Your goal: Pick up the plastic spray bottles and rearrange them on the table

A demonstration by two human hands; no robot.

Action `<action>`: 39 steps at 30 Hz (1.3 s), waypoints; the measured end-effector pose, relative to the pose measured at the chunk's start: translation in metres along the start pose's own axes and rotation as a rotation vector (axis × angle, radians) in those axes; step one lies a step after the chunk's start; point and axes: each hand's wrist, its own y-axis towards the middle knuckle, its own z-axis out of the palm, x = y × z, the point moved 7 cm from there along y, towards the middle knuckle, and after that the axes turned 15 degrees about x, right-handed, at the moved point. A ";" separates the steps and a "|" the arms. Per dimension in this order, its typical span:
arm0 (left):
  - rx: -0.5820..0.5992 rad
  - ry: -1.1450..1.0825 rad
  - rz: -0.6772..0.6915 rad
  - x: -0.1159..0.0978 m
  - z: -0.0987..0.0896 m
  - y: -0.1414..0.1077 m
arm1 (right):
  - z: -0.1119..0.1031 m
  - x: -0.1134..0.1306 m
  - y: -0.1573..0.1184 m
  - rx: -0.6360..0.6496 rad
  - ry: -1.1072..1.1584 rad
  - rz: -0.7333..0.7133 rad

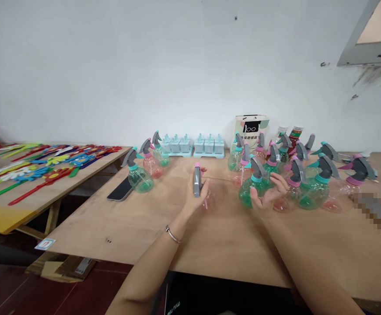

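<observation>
In the head view, my left hand point(195, 192) is wrapped around the neck of a spray bottle with a pink nozzle, a grey trigger head point(197, 181) and a clear pink body point(209, 201). The bottle is upright at the middle of the table. My right hand point(269, 194) is open, thumb and fingers apart, just in front of a green spray bottle point(247, 192). Whether it touches that bottle I cannot tell. To its right are a pink spray bottle point(284, 204) and another green one point(315, 192).
Three spray bottles, the nearest green point(141, 179), stand left beside a black phone point(120, 190). Light blue popsicle molds point(209, 148) and a printed paper bag point(251, 127) line the wall. Colourful hand-shaped toys point(57, 175) cover the left table.
</observation>
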 end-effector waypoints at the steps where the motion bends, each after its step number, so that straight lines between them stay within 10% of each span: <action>1: 0.010 -0.030 0.002 -0.003 -0.001 0.001 | 0.003 -0.009 0.000 0.016 0.001 0.090; 9: 0.216 -0.636 -0.267 0.007 0.014 0.002 | 0.051 -0.041 -0.033 0.271 0.246 0.581; 39: 0.258 -0.592 -0.409 0.002 0.024 -0.009 | 0.083 -0.024 -0.046 0.522 0.396 0.493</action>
